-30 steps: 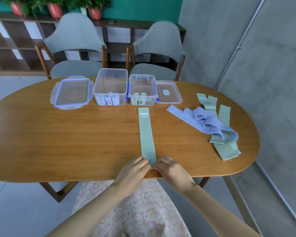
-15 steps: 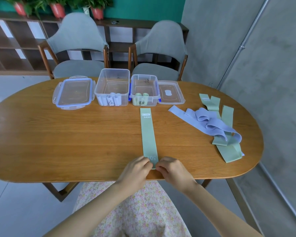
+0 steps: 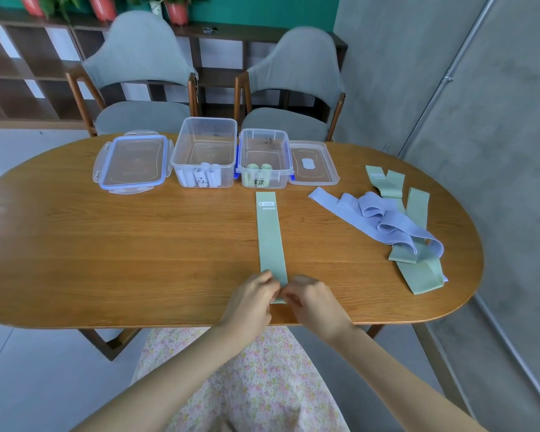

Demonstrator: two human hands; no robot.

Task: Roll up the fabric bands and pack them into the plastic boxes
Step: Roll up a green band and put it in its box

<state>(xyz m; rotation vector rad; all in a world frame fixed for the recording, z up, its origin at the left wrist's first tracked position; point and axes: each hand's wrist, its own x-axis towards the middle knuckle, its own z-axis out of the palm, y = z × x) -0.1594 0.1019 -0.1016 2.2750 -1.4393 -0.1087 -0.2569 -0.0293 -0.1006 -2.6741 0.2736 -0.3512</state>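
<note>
A long green band [image 3: 270, 238] lies flat and straight on the wooden counter [image 3: 106, 244], running from just in front of the right-hand box toward the person's edge. Both hands meet at its near end: the left hand [image 3: 252, 296] and the right hand [image 3: 313, 296] have their fingers curled and pinching the end of the band, which looks turned up a little there, though the hands hide most of the fold. At the far side stand two clear plastic boxes side by side, the larger box [image 3: 204, 152] holding pale rolls and the smaller box [image 3: 264, 159] holding two green rolls. A lid [image 3: 131, 162] lies left of them and another lid [image 3: 313, 163] to their right. Further right, lilac bands [image 3: 384, 219] lie heaped over more green bands [image 3: 418, 266].
</note>
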